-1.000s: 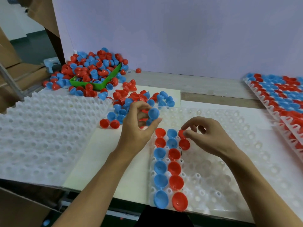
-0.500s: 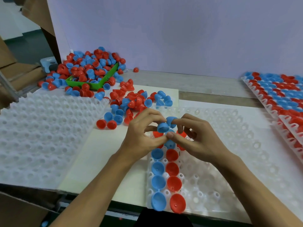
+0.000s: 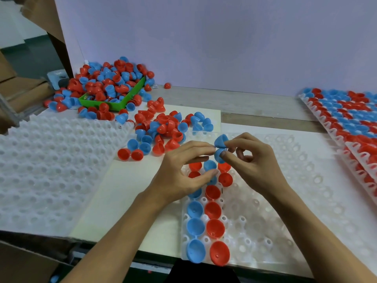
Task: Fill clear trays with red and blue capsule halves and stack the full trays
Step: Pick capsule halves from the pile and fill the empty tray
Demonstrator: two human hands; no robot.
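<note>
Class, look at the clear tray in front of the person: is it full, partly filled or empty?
Partly filled. The clear tray holds red and blue capsule halves only along its left side; its other pockets show empty.
</note>
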